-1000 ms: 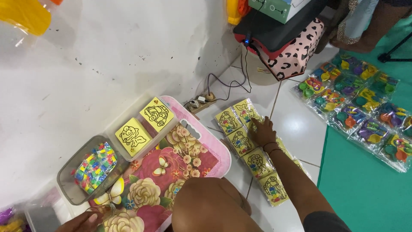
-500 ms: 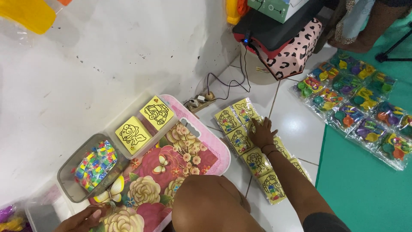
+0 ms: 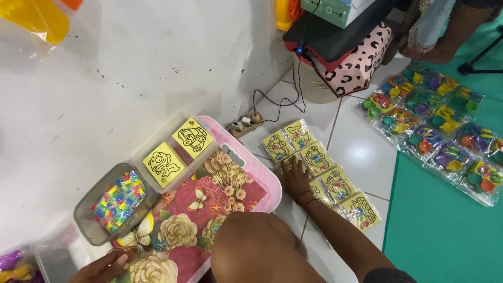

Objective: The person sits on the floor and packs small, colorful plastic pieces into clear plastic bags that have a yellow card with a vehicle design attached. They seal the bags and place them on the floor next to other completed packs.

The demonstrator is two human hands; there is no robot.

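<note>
The packets (image 3: 319, 157) under the right hand (image 3: 296, 178) are clear, glossy plastic film over yellow printed paper cards, and the film catches the light. The floor (image 3: 361, 152) is smooth glazed white tile with a soft sheen; beside it lies a matt green mat (image 3: 445, 225). The folding table (image 3: 209, 209) has a pink plastic rim and a smooth, slightly shiny floral printed top, which the left hand (image 3: 105, 264) touches. A grey translucent plastic tub (image 3: 86, 220) holds shiny coloured plastic pieces. The two yellow cards (image 3: 178, 149) look like matt paper. The wall (image 3: 131, 68) is rough, scuffed white paint. The leopard-print bag (image 3: 361, 63) looks like soft cloth.
</note>
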